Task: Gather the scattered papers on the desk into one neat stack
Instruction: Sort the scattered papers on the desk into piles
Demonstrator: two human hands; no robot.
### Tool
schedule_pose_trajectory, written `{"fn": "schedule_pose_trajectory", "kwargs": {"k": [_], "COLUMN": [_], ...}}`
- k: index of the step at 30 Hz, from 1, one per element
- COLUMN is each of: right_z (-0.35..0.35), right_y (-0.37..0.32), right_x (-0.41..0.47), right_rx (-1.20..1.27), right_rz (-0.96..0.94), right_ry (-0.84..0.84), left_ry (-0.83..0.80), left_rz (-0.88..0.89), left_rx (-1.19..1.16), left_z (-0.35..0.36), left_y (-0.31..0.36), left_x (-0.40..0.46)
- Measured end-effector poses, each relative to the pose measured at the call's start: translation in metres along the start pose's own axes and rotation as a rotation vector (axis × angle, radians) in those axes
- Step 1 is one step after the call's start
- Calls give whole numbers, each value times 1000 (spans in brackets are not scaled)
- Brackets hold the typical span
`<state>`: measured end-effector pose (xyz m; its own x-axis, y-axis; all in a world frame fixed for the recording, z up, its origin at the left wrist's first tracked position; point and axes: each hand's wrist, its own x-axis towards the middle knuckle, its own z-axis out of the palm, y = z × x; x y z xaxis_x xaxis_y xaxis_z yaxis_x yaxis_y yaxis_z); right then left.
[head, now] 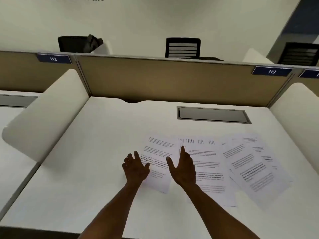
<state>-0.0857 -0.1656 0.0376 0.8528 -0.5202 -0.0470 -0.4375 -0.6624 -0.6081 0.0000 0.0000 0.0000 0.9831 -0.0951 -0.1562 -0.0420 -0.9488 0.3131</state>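
Several printed white papers lie fanned out and overlapping on the white desk [96, 152]. The leftmost sheet [161, 152] is tilted, a middle sheet [207, 163] lies straighter, and further sheets [253, 163] spread to the right. My left hand [135, 167] hovers at the left edge of the leftmost sheet, fingers spread and slightly curled, holding nothing. My right hand [183, 167] is open, thumb out, fingers extended over the seam between the leftmost and middle sheets. Whether either palm touches the paper I cannot tell.
A grey cable hatch [213, 114] is set into the desk behind the papers. A tan partition [172, 80] closes the back; white curved dividers stand at left [46, 118] and right [296, 107]. Black chairs [183, 47] show beyond.
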Motion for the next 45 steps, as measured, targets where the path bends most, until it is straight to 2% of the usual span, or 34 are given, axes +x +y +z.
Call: {"fn": "schedule_pose_trajectory", "kwargs": {"k": [3, 6, 11, 15, 21, 30, 33, 36, 38, 41, 45], "right_z": [15, 26, 41, 51, 50, 31, 22, 9, 1, -5, -6], "right_y": [7, 19, 37, 55, 84, 115, 119, 126, 134, 151, 157], "right_x": [-7, -12, -19, -31, -63, -78, -72, -60, -49, -41, -41], "right_rx": [107, 146, -141, -356, -363, -340, -280, -203, -226, -333, -397], "right_rz": [141, 190, -142, -300, -416, -538, -565, -529, -414, -270, -268], "right_ry": [-140, -257, -448, -575, -569, -643, -659, -461, -356, -424, -474], "left_ry": [-102, -139, -131, -86, -27, -38, -38, -1, 17, 27, 46], "left_rz": [-145, -168, -150, -135, -214, -499, -492, -473, -487, -505, -525], "left_rx": [-39, -53, -50, -30, -143, -371, -358, -419, -477, -486, -511], "left_z": [11, 25, 41, 51, 62, 41, 36, 36, 37, 39, 40], "left_y": [-9, -14, -11, -8, -7, -23, -29, -35, -37, -40, -41], "left_x": [-3, -10, -27, -46, -78, -81, -82, -88, -95, -104, -110]}}
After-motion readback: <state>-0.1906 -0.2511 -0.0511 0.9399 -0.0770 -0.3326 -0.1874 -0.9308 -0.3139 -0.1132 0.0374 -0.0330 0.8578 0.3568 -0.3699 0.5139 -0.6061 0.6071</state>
